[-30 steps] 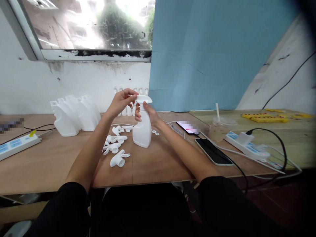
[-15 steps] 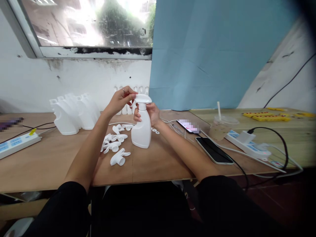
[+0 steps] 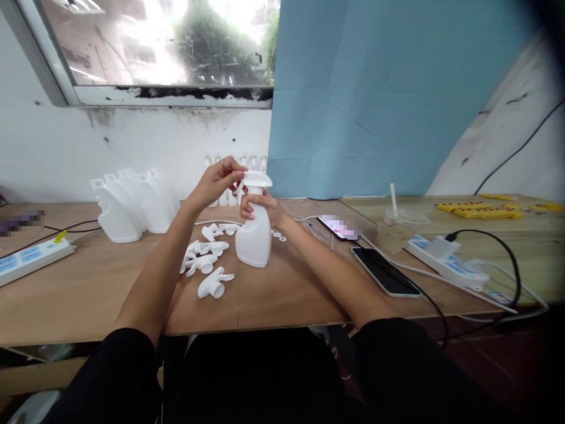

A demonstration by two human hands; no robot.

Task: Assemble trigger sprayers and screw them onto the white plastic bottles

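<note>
A white spray bottle (image 3: 253, 241) stands upright on the brown table, a white trigger spray head (image 3: 256, 178) on its neck. My left hand (image 3: 220, 178) pinches the spray head at its left end, fingers closed; a ring shows on one finger. Wrapped round the bottle just below the neck is my right hand (image 3: 265, 207). Several loose white spray heads (image 3: 215, 282) lie to the left of the bottle. Small white washers (image 3: 279, 237) rest on the table at its right, partly behind my right wrist.
Several white bottles without heads (image 3: 121, 212) stand at the back left; more with heads stand by the wall behind my hands. To the right are a phone (image 3: 386, 272), another lit phone (image 3: 338, 227), a lidded cup (image 3: 395, 229), cables and a power strip (image 3: 445, 262). Another power strip (image 3: 35, 259) lies far left.
My right hand's fingers have come round the front of the bottle below the neck. My left hand stays on the spray head. The view has shifted slightly.
</note>
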